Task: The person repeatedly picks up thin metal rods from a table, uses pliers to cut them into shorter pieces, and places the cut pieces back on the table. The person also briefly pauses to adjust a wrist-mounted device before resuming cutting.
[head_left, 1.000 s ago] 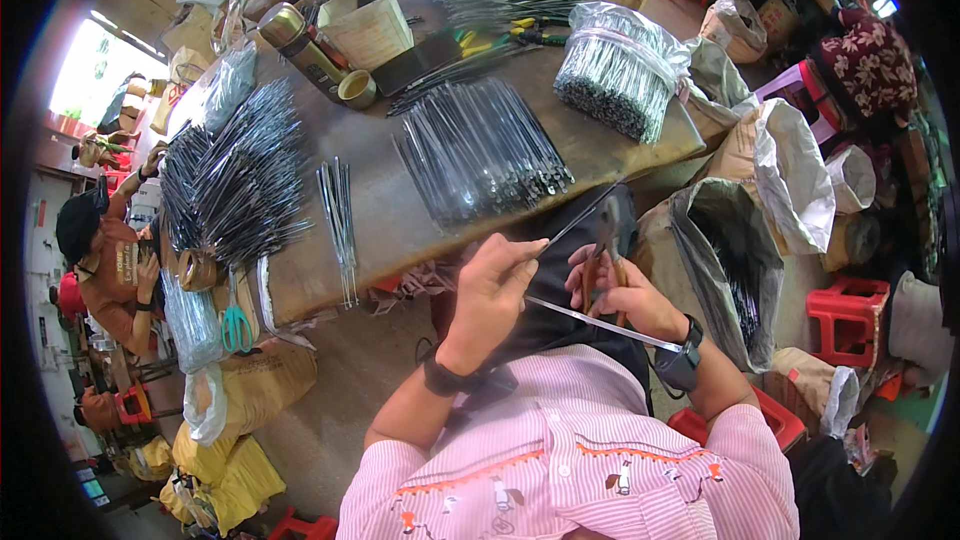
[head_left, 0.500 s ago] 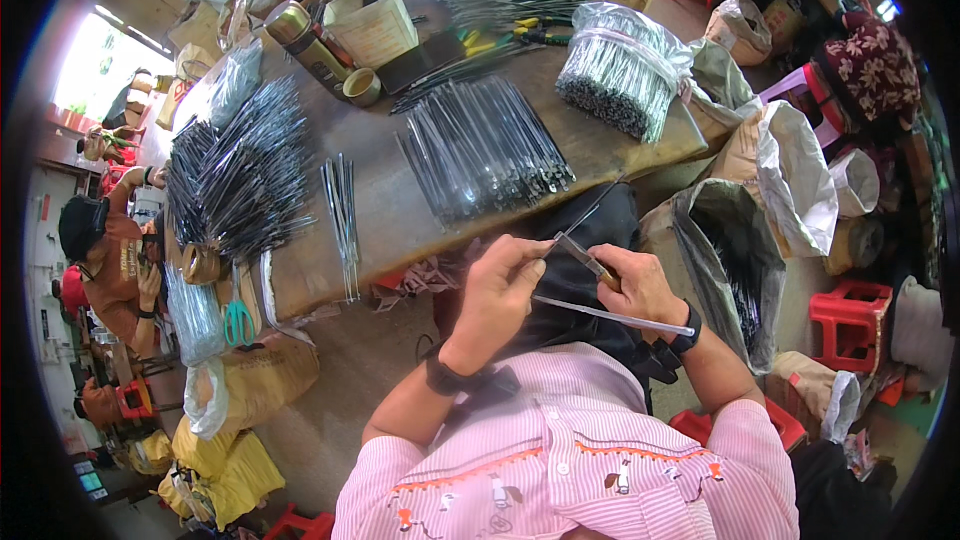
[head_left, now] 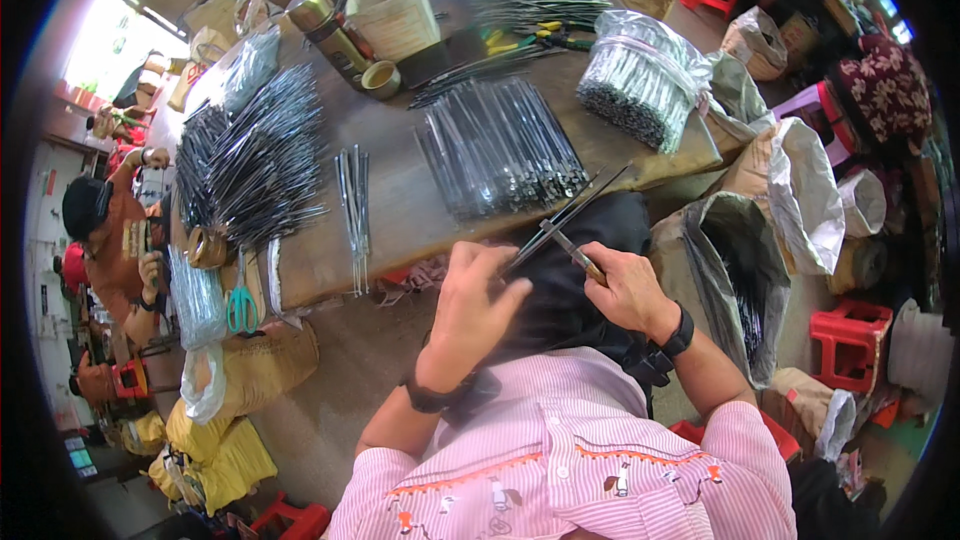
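My right hand [head_left: 632, 285] is closed round the brownish handle of a metal hand tool [head_left: 565, 243], whose exact kind I cannot make out. At its far end the tool meets thin dark strips [head_left: 583, 202] that slant over my dark-clothed lap. My left hand [head_left: 472, 302], blurred by motion, has its thumb and fingers apart beside the strips' near ends. Whether it touches them is unclear. Just beyond on the table lies a flat row of similar dark strips [head_left: 500, 150]. A few separate strips [head_left: 352, 205] lie further left.
A large heap of strips [head_left: 255, 160] covers the table's left. A plastic-wrapped bundle [head_left: 640, 80] stands at the right. Behind are a thermos [head_left: 325, 25], a cup [head_left: 380, 80] and a box [head_left: 395, 15]. Open sacks [head_left: 735, 280] and a red stool [head_left: 848, 340] stand right; co-workers sit left and across.
My left hand has come off its pinch at the tool's tip and moved back with fingers apart. The pale strip below my right hand is gone from view. The view has shifted slightly.
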`<action>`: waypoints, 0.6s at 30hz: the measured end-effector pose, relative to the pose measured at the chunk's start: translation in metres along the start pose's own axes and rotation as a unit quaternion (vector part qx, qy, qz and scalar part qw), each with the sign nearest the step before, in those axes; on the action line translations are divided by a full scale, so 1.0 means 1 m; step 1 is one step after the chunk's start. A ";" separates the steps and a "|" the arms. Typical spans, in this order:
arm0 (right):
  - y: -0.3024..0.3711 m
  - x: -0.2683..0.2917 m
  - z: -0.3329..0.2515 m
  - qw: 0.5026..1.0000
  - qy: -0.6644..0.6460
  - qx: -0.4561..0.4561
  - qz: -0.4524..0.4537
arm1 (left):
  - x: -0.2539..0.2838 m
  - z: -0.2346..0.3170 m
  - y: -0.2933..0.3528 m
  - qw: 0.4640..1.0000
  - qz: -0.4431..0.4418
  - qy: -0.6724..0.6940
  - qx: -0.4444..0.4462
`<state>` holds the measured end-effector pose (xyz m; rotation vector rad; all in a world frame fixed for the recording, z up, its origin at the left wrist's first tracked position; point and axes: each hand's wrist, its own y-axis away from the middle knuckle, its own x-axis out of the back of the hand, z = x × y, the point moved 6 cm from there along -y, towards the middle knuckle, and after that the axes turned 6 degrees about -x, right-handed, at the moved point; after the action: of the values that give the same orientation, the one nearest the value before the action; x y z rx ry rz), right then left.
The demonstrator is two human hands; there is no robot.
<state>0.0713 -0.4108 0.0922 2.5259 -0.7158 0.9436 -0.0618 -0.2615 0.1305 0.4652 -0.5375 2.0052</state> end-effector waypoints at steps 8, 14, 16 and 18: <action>-0.010 -0.012 0.010 0.973 -0.201 -0.090 -0.069 | 0.034 -0.064 0.017 0.970 0.161 0.138 0.122; -0.006 0.000 0.021 0.903 -0.411 -0.114 -0.046 | 0.082 -0.153 0.026 0.956 0.230 0.001 0.181; -0.007 0.003 0.021 0.898 -0.425 -0.107 -0.039 | 0.089 -0.171 0.025 0.949 0.232 -0.036 0.211; -0.009 0.003 0.018 0.899 -0.425 -0.100 -0.038 | 0.087 -0.174 0.026 0.942 0.250 0.025 0.222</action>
<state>0.0876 -0.4139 0.0800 2.6828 -0.8644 -0.3193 -0.1422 -0.1144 0.0274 0.5892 -0.1681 2.6401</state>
